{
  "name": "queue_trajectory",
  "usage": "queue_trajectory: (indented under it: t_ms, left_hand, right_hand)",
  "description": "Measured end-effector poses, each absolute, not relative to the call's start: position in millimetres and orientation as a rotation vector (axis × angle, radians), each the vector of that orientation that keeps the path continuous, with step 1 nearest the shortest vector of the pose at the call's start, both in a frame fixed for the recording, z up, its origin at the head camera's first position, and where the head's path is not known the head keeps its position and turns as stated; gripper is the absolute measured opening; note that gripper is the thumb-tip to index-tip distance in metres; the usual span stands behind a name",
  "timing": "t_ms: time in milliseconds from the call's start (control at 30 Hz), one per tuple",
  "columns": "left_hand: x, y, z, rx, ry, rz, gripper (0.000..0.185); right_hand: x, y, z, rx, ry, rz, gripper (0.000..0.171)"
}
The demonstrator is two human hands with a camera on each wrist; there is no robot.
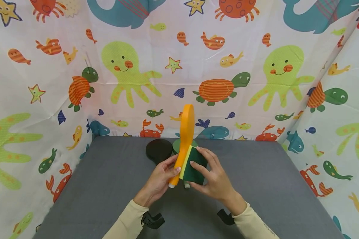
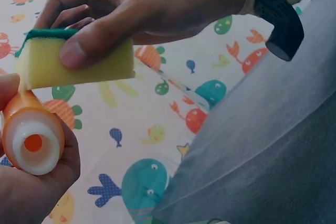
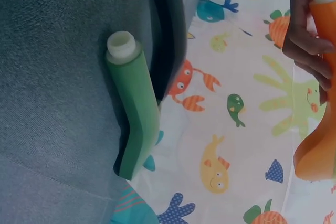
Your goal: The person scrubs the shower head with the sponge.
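Left hand (image 1: 160, 181) gripping orange paddle (image 1: 186, 132), right hand (image 1: 212, 177) holding sponge (image 1: 192, 166)

A gray cloth-covered counter (image 1: 107, 186) carries a black paddle (image 1: 159, 150) and a green paddle (image 3: 134, 124) lying side by side.

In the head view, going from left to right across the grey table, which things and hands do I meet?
Black paddle → left hand → orange paddle, upright → green-and-yellow sponge → right hand.
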State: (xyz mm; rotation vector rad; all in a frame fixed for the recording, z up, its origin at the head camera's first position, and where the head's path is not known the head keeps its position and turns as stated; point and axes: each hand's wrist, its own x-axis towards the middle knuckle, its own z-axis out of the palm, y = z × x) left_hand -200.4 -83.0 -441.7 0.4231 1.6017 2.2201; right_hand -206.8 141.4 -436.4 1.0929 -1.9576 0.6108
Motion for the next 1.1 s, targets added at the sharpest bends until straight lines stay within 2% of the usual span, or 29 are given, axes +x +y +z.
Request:
queue_trajectory:
  t_ms: [567,1100]
  left_hand:
    - [-203,-82,-447,0.299,1.557,2.299,0.063]
    - [-205,-85,-447,0.189,1.477,2.361,0.068]
  right_hand:
    - [-201,134,-448,1.121,-1.967,0.563,0.052]
    - [-209,137,-441,1.139,-1.95,0.546,0.054]
